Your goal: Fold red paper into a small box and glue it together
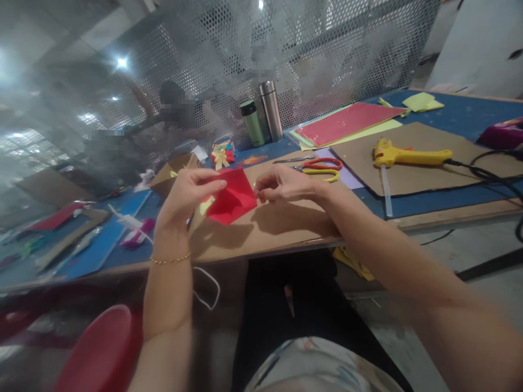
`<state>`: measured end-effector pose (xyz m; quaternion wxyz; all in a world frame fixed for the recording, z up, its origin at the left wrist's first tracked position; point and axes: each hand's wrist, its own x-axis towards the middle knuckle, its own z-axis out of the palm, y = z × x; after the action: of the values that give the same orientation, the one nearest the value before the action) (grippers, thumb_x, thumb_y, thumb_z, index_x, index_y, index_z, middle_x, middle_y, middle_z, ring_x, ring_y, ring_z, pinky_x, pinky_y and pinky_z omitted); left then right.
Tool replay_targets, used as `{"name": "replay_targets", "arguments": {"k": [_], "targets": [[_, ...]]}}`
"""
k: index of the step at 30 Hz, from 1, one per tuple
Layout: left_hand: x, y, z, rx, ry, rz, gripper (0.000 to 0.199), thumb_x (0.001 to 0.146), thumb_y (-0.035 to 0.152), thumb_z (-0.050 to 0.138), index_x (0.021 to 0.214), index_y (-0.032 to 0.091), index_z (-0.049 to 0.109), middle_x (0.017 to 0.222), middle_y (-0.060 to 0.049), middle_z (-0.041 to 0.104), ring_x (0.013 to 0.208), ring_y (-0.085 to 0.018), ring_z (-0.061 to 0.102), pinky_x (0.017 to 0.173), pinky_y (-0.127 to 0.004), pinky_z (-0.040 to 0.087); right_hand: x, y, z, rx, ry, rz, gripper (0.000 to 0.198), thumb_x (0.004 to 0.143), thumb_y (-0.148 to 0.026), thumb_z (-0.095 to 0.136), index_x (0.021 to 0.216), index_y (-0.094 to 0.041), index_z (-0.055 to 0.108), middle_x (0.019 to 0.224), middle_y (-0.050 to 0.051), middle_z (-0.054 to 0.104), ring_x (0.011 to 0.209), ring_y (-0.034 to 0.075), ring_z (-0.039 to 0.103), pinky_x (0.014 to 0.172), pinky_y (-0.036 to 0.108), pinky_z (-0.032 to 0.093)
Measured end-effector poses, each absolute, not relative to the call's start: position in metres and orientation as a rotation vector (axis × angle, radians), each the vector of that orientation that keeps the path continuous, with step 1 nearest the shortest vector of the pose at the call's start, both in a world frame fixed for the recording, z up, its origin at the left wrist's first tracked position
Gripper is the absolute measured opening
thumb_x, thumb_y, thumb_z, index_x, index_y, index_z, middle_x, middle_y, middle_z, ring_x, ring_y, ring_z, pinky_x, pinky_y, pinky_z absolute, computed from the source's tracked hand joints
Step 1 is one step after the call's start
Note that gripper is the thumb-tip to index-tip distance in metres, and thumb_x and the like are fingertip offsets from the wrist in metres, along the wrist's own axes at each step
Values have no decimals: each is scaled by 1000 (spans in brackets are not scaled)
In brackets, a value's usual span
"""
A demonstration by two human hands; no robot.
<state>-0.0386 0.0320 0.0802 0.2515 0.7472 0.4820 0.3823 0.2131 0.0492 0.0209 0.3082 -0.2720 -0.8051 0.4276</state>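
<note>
A creased sheet of red paper [233, 198] is held above the brown cardboard. My left hand [194, 190] pinches its left side, thumb on top. My right hand [278, 184] is at the paper's right edge, its thumb and fingertips pinched together there. The brown cardboard [294, 220] lies under both hands. Scissors with red and yellow handles [327, 167] rest just beyond my right hand, beside a slim metal blade tool [292, 159]. A bit of pale yellow paper [206, 206] shows behind the red sheet.
A yellow glue gun [412, 156] lies on a cardboard sheet [359, 163] at right, its cord trailing off. Behind stand a green tumbler [253, 125] and a steel flask [272, 111]. Coloured paper sheets [347, 125] lie at back right. A red stool [98, 348] is lower left.
</note>
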Motion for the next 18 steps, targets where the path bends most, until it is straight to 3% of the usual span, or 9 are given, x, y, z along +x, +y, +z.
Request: {"name": "replay_targets", "arguments": {"k": [3, 10, 18], "targets": [[-39, 32, 79, 2021, 1303, 1037, 8, 67, 28, 81, 69, 20, 82, 67, -3, 74, 59, -13, 62, 52, -24, 48, 213, 49, 21, -661, -2096, 1146, 6, 72, -20, 62, 72, -16, 67, 66, 0, 65, 60, 11, 54, 57, 25, 39], [-35, 33, 74, 1949, 1282, 1033, 10, 65, 28, 83, 68, 19, 80, 67, -3, 73, 59, -15, 64, 51, -24, 50, 210, 56, 14, -514, -2121, 1116, 11, 77, -20, 63, 66, -17, 62, 58, -4, 57, 55, 8, 47, 52, 23, 33], [-38, 40, 70, 1905, 1268, 1120, 11, 65, 29, 85, 69, 19, 80, 69, -3, 75, 61, -15, 65, 55, -25, 52, 213, 54, 17, -497, -2075, 1121, 12, 82, -22, 66, 71, -16, 65, 61, -4, 58, 57, 9, 51, 54, 22, 37]]}}
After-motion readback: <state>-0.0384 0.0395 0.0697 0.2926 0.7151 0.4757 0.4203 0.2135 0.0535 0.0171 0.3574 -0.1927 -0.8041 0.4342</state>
